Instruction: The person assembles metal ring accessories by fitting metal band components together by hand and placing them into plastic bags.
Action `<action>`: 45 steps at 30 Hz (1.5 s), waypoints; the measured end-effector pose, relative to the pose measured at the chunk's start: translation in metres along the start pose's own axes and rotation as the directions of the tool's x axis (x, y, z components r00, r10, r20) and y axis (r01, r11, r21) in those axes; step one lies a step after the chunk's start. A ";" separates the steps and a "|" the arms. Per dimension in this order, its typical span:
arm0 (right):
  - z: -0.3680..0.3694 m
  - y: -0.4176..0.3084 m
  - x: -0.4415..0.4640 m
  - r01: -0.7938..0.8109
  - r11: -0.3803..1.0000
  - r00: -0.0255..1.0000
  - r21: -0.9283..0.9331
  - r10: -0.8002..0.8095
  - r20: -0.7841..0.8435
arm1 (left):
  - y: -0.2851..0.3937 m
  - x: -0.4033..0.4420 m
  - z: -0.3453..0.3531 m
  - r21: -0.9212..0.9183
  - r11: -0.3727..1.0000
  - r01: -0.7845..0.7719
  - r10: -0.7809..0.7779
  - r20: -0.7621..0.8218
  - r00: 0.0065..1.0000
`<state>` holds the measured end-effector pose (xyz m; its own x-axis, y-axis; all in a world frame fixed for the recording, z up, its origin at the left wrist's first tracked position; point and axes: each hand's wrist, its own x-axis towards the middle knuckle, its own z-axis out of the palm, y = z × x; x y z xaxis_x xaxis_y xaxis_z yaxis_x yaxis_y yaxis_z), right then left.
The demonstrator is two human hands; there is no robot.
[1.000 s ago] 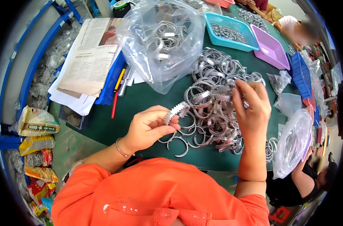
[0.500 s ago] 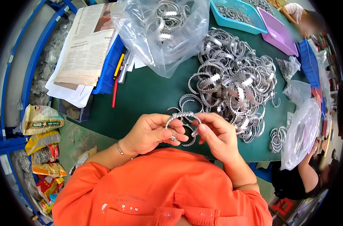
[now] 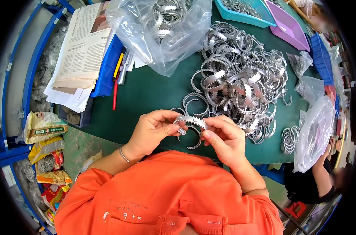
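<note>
My left hand [image 3: 153,128] and my right hand [image 3: 226,138] pinch a silver toothed metal ring [image 3: 192,119] between fingers and thumbs, one on each side. The ring is held above the table's near edge, its broad band facing up. A small metal piece shows by my left thumb; whether it belongs to the ring I cannot tell. Just below the held ring, another open toothed ring [image 3: 194,147] is partly visible. Beyond my fingers lie loose toothed rings [image 3: 196,102], beside a large heap of similar rings [image 3: 244,84].
A clear plastic bag [image 3: 162,51] of rings stands at the back. Newspaper [image 3: 82,47] covers a blue tray [image 3: 107,80], with pens alongside. Turquoise [image 3: 246,17] and purple [image 3: 289,29] baskets sit at the far right. A co-worker's arm [image 3: 322,172] is near another plastic bag [image 3: 313,135].
The held ring has turned so more of its broad band shows. My left hand has risen slightly, and the whole view has shifted a little.
</note>
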<state>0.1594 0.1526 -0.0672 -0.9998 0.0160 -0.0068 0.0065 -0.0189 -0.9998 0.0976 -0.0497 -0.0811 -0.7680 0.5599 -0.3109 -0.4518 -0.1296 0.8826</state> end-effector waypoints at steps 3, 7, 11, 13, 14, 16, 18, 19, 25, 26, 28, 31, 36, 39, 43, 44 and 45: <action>-0.002 0.001 0.001 0.042 0.996 0.999 -0.080 -0.042 0.014 | 0.001 0.000 0.001 -0.010 1.000 0.000 0.000 -0.015 1.000; -0.003 0.004 0.001 0.103 0.987 0.994 -0.120 -0.099 0.039 | -0.004 0.001 -0.001 0.075 0.990 -0.122 0.125 -0.048 0.991; 0.000 0.005 0.002 0.170 0.975 0.985 -0.141 -0.168 0.025 | -0.003 0.001 -0.001 0.105 0.960 -0.260 0.265 -0.032 0.964; 0.001 0.003 0.002 0.177 0.977 0.984 -0.120 -0.176 0.014 | -0.003 0.001 -0.001 0.141 0.948 -0.286 0.291 -0.014 0.957; 0.001 0.001 0.003 0.171 0.978 0.985 -0.121 -0.168 0.035 | -0.003 0.001 -0.002 0.177 0.933 -0.313 0.317 0.007 0.949; -0.001 0.002 0.003 0.166 0.979 0.986 -0.120 -0.160 0.056 | -0.006 0.002 -0.003 0.184 0.920 -0.345 0.345 0.035 0.938; -0.008 0.010 0.002 0.110 0.994 0.979 -0.018 -0.106 0.174 | -0.006 0.002 -0.003 0.193 0.906 -0.378 0.374 0.058 0.926; -0.009 0.012 0.000 0.004 0.992 0.979 0.127 -0.030 0.204 | -0.003 0.002 0.000 0.153 0.939 -0.307 0.303 0.048 0.952; -0.010 0.021 -0.001 -0.166 0.853 0.956 0.495 0.017 0.292 | 0.000 -0.001 0.000 0.061 0.992 -0.107 0.103 0.064 0.993; -0.011 0.022 -0.001 -0.203 0.820 0.950 0.536 0.031 0.312 | 0.000 -0.001 0.000 0.059 0.992 -0.109 0.105 0.062 0.993; -0.009 0.023 -0.001 -0.225 0.807 0.945 0.545 0.045 0.324 | 0.001 -0.001 -0.001 0.074 0.991 -0.112 0.109 0.034 0.993; -0.008 0.027 0.000 -0.242 0.798 0.939 0.553 0.049 0.340 | -0.001 -0.002 -0.002 0.028 0.994 -0.107 0.107 0.023 0.994; -0.005 0.021 0.000 -0.173 0.862 0.963 0.476 0.048 0.264 | 0.001 -0.001 -0.008 -0.069 0.992 -0.102 0.109 0.110 0.988; -0.003 0.016 0.001 0.485 0.827 0.874 -0.285 -0.442 0.203 | 0.009 -0.001 -0.008 -0.090 0.993 -0.071 0.086 0.176 0.981; -0.002 0.018 0.000 0.449 0.880 0.887 -0.157 -0.460 -0.041 | 0.007 0.001 -0.005 0.059 0.972 -0.229 0.214 0.187 0.959; 0.004 0.013 0.001 0.390 0.921 0.914 0.001 -0.387 -0.122 | 0.007 0.001 -0.004 0.128 0.934 -0.333 0.306 0.192 0.933; 0.003 0.013 0.002 0.389 0.921 0.917 -0.009 -0.388 -0.093 | 0.004 0.001 -0.006 0.083 0.943 -0.322 0.303 0.191 0.934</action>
<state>0.1573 0.1499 -0.0800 -0.9178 0.1152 0.3799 -0.3826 -0.0019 -0.9239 0.0928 -0.0545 -0.0800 -0.7674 0.6397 0.0440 -0.1409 -0.2351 0.9617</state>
